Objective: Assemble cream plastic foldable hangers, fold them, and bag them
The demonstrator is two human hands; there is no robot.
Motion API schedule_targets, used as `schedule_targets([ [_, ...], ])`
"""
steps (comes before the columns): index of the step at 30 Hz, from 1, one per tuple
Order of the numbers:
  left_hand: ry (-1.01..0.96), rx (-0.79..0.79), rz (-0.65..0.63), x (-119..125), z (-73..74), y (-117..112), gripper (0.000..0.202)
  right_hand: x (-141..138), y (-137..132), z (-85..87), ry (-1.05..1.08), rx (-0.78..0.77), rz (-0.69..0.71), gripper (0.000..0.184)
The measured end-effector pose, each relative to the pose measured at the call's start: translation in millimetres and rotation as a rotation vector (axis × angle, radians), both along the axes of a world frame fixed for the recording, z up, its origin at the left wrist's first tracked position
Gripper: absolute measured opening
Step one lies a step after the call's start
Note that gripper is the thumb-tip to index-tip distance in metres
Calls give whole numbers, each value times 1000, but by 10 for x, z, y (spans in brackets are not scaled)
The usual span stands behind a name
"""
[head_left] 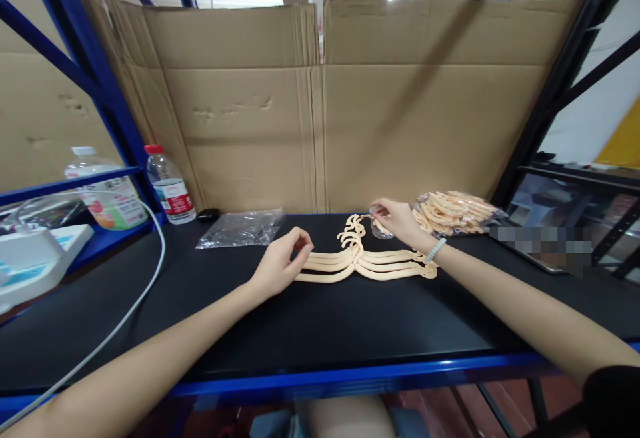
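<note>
Several cream-coloured clothes hangers [390,267] lie stacked on the black tabletop, their hooks fanned out toward the back. My left hand [281,261] is at the left ends of the stack, partly covering them. Its fingers are loosely curled, with a gap between thumb and index finger. My right hand [400,219] is behind the right side of the stack, thumb and fingers pinched together. Clear plastic film [383,232] with cream pieces in it lies beneath its fingertips; what the pinch holds is too small to make out. Touching the film or close to it is a filled clear bag [455,211] of similar cream pieces.
A flat clear plastic bag [240,228] lies at the back left, near a small black object [209,215]. A red-capped water bottle [170,188] and a larger bottle [113,201] stand at left. A white cable [150,278] crosses the left side. Cardboard [240,125] walls the back.
</note>
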State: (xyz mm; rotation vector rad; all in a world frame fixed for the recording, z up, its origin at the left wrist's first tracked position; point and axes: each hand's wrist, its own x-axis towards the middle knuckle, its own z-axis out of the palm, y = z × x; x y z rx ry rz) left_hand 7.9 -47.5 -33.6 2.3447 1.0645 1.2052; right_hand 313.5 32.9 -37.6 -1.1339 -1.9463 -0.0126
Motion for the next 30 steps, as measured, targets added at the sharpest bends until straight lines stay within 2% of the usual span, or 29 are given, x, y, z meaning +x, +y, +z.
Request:
schedule_targets([
  [4, -123, -137, -33, 40, -4, -20, 14, -58, -83, 122, 241, -12, -18, 21],
  [8, -227, -336, -130, 133, 8, -95, 22, -240, -374, 236, 408, -85, 64, 24],
  [9, -237, -375, -153, 159, 17, -124, 26, -306, -471, 250, 458, -137, 115, 27],
  [12, -296, -515, -211, 228, 48, -222, 38, -529, -773, 250, 710, -455, 363, 33],
  [14, -392, -627, -258, 259, 59, -278, 43, -673, -943, 221, 750, -635, 466, 34],
  [17, -505, -725, -285, 277, 46, -316, 40, -840, -1092, 160, 738, -797, 549, 34],
  [20, -526, -751, -288, 266, 10, -300, 33, -900, -1106, 115, 691, -854, 561, 34],
  [23, -540, -820, -321, 245, -20, -262, 37, -813, -1051, 103, 542, -784, 516, 31],
  [28, -602, -916, -281, 202, -12, -211, 43, -467, -1018, 35, 46, -416, 289, 13],
  [30, -626, -916, -247, 182, 6, -193, 40, -357, -1035, -35, -134, -308, 198, 15],
])
